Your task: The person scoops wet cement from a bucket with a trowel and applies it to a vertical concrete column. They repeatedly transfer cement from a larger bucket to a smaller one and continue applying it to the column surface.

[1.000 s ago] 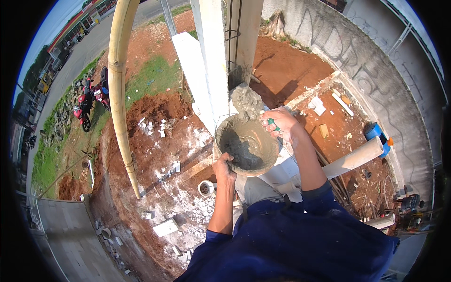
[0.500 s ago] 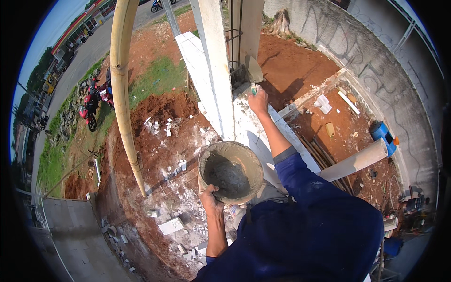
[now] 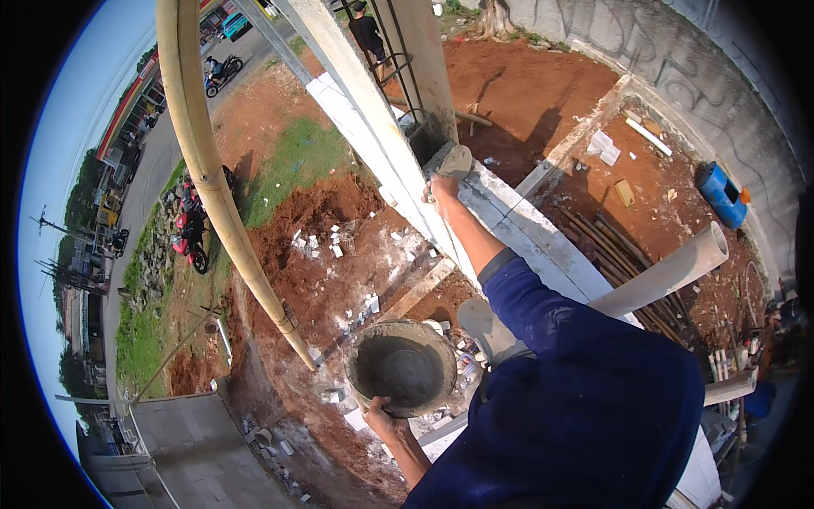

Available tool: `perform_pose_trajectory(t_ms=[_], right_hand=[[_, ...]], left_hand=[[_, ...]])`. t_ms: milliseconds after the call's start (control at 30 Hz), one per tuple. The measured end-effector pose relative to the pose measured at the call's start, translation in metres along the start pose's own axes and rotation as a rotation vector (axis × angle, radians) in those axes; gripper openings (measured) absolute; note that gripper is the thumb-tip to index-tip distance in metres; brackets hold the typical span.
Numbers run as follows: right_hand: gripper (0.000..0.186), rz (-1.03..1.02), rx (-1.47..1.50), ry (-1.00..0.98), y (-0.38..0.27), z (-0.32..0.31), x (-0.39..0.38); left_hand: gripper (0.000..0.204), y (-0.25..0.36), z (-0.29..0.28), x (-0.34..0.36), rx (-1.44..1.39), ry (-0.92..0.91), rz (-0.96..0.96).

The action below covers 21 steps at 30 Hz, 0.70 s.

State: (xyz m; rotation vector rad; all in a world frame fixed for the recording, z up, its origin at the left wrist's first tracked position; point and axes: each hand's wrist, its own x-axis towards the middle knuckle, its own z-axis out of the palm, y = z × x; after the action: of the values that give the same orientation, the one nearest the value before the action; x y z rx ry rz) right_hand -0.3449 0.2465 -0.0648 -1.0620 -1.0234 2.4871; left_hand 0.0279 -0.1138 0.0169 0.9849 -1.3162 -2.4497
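Observation:
My left hand (image 3: 387, 419) grips the rim of a round mortar bucket (image 3: 444, 365), thumb over its edge. Wet grey mortar (image 3: 398, 377) lies inside, and the bucket is held out over the ground below. My right hand (image 3: 443, 192) is closed round a trowel (image 3: 459, 161), its handle mostly covered by my fingers. The grey-smeared blade is at the foot of a column form, against a lump of mortar (image 3: 437, 158). Boards (image 3: 417, 64) enclose steel reinforcing bars (image 3: 405, 81) there. White block wall (image 3: 530, 222) runs from the form back toward me.
A bamboo pole (image 3: 203, 161) slants down on the left. A large pale pipe (image 3: 670, 270) juts up at right, beside wooden poles (image 3: 606, 246) and a blue drum (image 3: 722, 195). Broken white blocks litter the red soil below. A person (image 3: 366, 36) stands beyond the column.
The bucket has moved down, away from the column. My right hand has lowered and turned the trowel, bringing its blade to the mortar at the form's foot. The view has shifted.

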Motion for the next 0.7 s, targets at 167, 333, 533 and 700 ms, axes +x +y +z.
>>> perform_pose_trajectory(t_ms=[167,333,533,700], right_hand=[[0.012,-0.055,-0.21,-0.264,-0.011,-0.007,0.021],[0.01,-0.134,-0.06,-0.067,0.018,-0.007,-0.046],[0.012,0.024,-0.083,-0.143,0.01,0.008,-0.029],[0.012,-0.166,-0.403,-0.182,-0.039,-0.03,-0.011]], left_hand=[[0.046,-0.018,-0.054,0.024,0.024,0.102,-0.119],[0.031,-0.018,-0.048,-0.005,-0.102,0.181,-0.14],[0.031,-0.034,-0.067,0.009,-0.057,0.13,-0.164],[0.025,-0.024,-0.015,-0.021,-0.021,0.136,-0.139]])
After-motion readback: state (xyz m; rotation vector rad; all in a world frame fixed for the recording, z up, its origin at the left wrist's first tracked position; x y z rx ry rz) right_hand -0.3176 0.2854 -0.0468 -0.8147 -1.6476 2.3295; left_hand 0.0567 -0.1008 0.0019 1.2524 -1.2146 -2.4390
